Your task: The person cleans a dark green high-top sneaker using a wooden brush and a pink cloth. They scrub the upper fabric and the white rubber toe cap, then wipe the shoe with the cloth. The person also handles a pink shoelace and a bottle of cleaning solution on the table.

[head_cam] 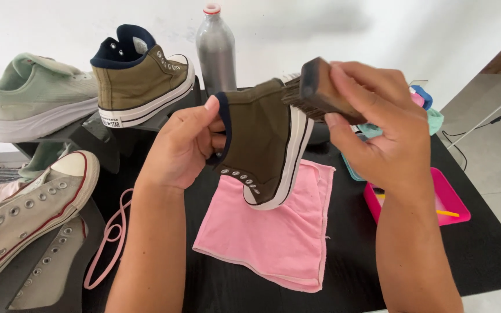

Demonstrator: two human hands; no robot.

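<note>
My left hand (184,145) grips an olive high-top canvas shoe (262,145) by its dark blue collar, fingers inside the opening, and holds it sideways above the table with its white sole facing right. My right hand (378,127) holds a dark wooden brush (320,93) with its bristles against the white sole edge near the heel. A pink cloth (273,237) lies on the black table (471,249) directly under the shoe.
The matching olive shoe (140,75) stands on a dark rack at the back left, beside a pale green sneaker (30,98). Beige sneakers (24,214) and a pink lace (108,237) lie left. A silver bottle (215,49) stands behind; a pink tray (447,200) sits right.
</note>
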